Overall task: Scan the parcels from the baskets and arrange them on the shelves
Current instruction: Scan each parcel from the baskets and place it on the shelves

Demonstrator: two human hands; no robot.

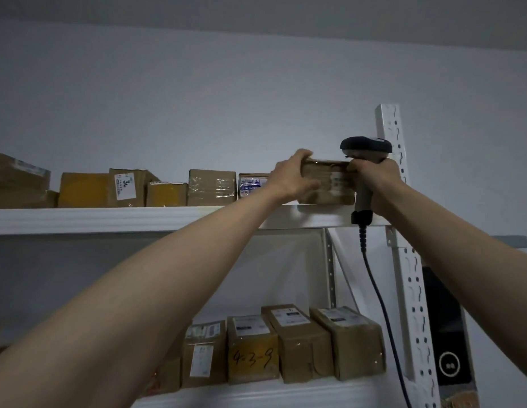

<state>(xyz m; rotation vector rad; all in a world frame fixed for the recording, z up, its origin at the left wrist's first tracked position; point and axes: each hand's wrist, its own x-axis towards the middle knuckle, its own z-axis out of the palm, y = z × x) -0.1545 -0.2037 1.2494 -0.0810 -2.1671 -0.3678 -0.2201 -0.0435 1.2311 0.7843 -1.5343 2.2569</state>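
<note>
A brown taped cardboard parcel (329, 184) rests at the right end of the top white shelf (109, 219). My left hand (294, 179) grips its left end, fingers curled over the top edge. My right hand (377, 184) holds a grey and black barcode scanner (365, 148) by its handle and touches the parcel's right end. The scanner's dark cable (377, 293) hangs down in front of the shelves.
Several cardboard parcels (212, 187) stand in a row along the top shelf to the left. More parcels (285, 346), one marked 4-3-9, fill the lower shelf. A white slotted upright (403, 260) stands at the right, with a dark device (446, 334) behind it.
</note>
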